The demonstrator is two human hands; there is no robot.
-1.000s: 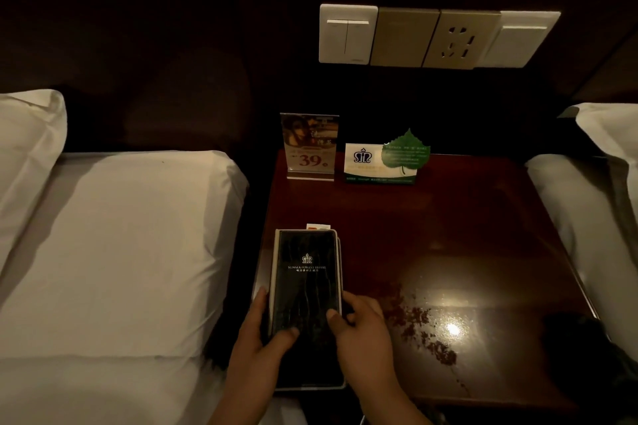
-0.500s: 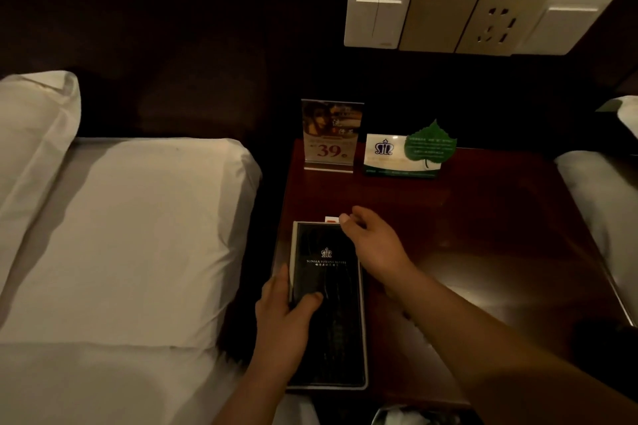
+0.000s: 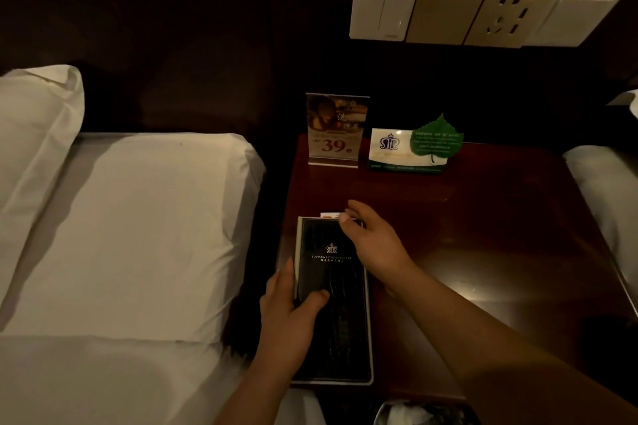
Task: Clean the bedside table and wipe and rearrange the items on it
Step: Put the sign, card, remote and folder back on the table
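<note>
A black hotel folder [image 3: 340,290] with a white logo lies flat along the left side of the dark red bedside table [image 3: 483,235]. My left hand [image 3: 293,314] grips its left edge, thumb on the cover. My right hand [image 3: 373,241] rests at the folder's far right corner, fingertips pinching a small white and orange card [image 3: 329,215] that sticks out from under the folder. At the table's back stand an acrylic sign [image 3: 336,129] marked 39 and a white tent card with a green leaf [image 3: 414,148].
White beds flank the table, one on the left [image 3: 131,235] and one on the right [image 3: 600,183]. Wall switches and a socket [image 3: 483,10] sit above the table. A bin with crumpled white paper [image 3: 411,412] shows at the bottom edge.
My right hand left the folder's near right side and reached to its far corner, onto the small card. The left hand slid up the left edge. The view shifted left.
</note>
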